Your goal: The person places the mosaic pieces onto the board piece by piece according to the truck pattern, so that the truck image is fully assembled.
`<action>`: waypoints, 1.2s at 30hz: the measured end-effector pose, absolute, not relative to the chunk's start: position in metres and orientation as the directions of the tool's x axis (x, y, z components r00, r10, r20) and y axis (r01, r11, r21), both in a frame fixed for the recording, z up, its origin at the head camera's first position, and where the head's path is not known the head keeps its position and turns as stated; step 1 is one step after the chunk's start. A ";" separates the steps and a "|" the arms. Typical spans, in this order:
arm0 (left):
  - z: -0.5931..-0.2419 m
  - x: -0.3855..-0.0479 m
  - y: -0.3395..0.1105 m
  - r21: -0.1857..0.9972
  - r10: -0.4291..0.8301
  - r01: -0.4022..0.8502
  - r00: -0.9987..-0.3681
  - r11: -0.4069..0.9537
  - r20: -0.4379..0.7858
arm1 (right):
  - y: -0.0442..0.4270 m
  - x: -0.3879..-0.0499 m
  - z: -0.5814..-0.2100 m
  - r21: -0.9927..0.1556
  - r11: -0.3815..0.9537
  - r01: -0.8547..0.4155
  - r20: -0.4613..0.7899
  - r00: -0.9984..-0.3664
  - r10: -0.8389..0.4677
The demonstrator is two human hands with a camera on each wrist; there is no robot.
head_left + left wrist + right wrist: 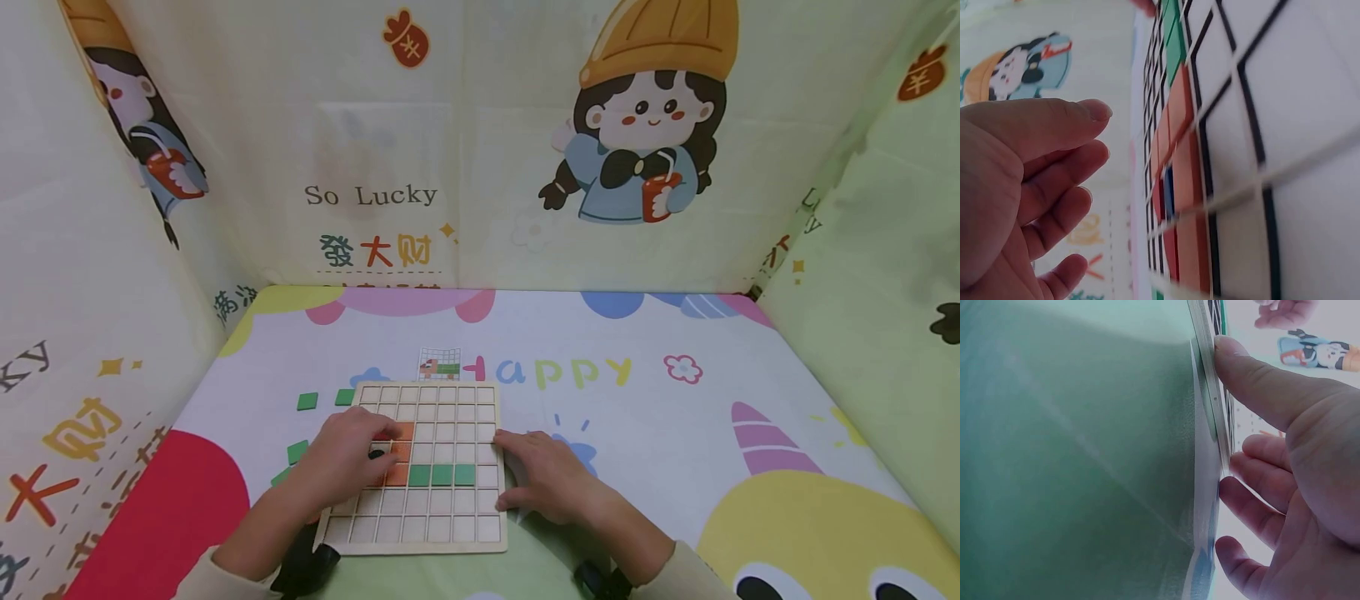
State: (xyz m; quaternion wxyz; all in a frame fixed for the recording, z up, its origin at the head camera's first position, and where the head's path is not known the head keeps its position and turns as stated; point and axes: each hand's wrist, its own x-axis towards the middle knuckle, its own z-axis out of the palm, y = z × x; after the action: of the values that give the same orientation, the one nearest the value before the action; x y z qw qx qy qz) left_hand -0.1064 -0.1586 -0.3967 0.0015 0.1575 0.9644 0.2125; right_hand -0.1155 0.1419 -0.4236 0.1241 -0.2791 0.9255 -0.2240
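A wooden grid board (453, 529) lies on the table with square tiles set in it. A row of green tiles (442, 475) runs beside several orange tiles (397, 475). My left hand (341, 454) hovers over the board's left part, covering some tiles. In the left wrist view its thumb and fingers stand apart from the board, nothing seen between them; a dark blue tile (1169, 190) and red tiles (1159, 200) show in the grid. My right hand (547, 475) rests at the board's right edge, thumb (1235, 353) touching the rim, fingers loosely bent.
Loose green tiles (307, 401) lie left of the board, some partly behind my left arm. A small card with a printed grid pattern (439, 364) lies beyond the far edge. Patterned cloth walls (495, 250) enclose the table's back and sides.
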 end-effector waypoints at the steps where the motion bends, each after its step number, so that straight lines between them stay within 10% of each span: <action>1: -0.395 -0.106 -0.162 0.417 0.286 0.283 -0.957 0.864 0.058 | 0.142 -0.115 -0.423 -0.483 0.743 -0.463 -0.102 -0.813 -0.573; 36: -0.395 -0.098 -0.265 0.467 0.019 -0.046 -0.991 0.883 -0.132 | 0.142 -0.114 -0.422 -0.482 0.734 -0.479 -0.080 -0.810 -0.581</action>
State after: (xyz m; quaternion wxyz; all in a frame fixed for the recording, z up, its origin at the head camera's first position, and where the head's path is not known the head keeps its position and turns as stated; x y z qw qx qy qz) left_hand -0.0977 -0.2649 -0.3949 0.0666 -0.0069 0.9681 0.2414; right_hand -0.1139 0.1420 -0.4219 0.1132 -0.2866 0.9241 -0.2259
